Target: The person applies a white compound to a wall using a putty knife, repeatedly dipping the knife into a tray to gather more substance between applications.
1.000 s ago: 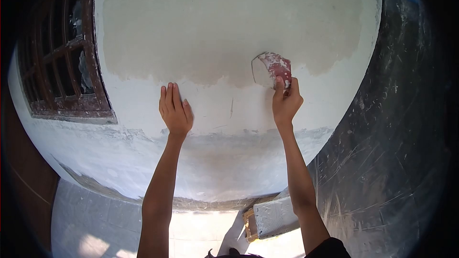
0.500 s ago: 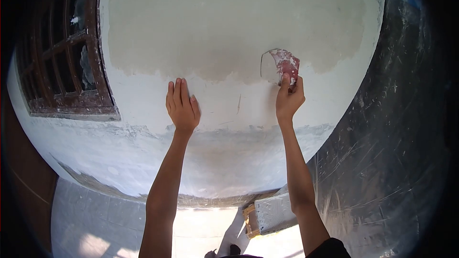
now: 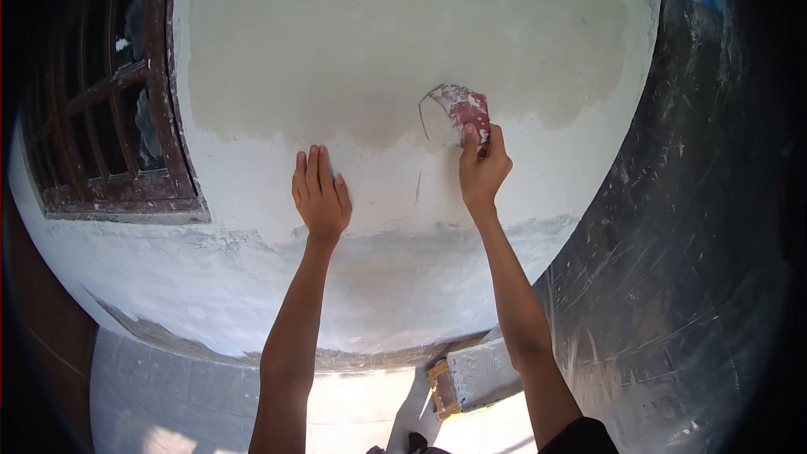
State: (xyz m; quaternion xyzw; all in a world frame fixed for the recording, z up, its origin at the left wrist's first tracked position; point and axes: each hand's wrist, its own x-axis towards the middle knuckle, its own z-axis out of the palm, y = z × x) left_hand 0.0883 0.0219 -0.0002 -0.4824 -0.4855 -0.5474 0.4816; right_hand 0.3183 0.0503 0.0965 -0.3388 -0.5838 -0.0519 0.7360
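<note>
My left hand [image 3: 321, 200] lies flat against the wall [image 3: 378, 181], fingers stretched upward and thumb a little apart, with nothing in it. To its right, my right hand [image 3: 485, 170] grips a red putty scraper [image 3: 467, 109] by its lower end, thumb on the near face. White filler is smeared and spotted over the scraper. Its thin edge, a dark curved line, points left against the wall. A greyish damp-looking patch [image 3: 370, 50] covers the upper wall, and its ragged lower border runs just above my left hand and behind the scraper.
A brown wooden window with panes [image 3: 105, 101] is set in the wall at left. At lower right, a white-smeared block on a wooden frame [image 3: 483, 374] stands by the wall's foot. A dark, scratched, white-splashed surface [image 3: 664, 252] fills the right side. Grey tiles [image 3: 168, 387] lie below.
My right hand has moved left along the wall with the putty scraper, closer to my left hand. My left hand stays flat in about the same place. The view has shifted slightly.
</note>
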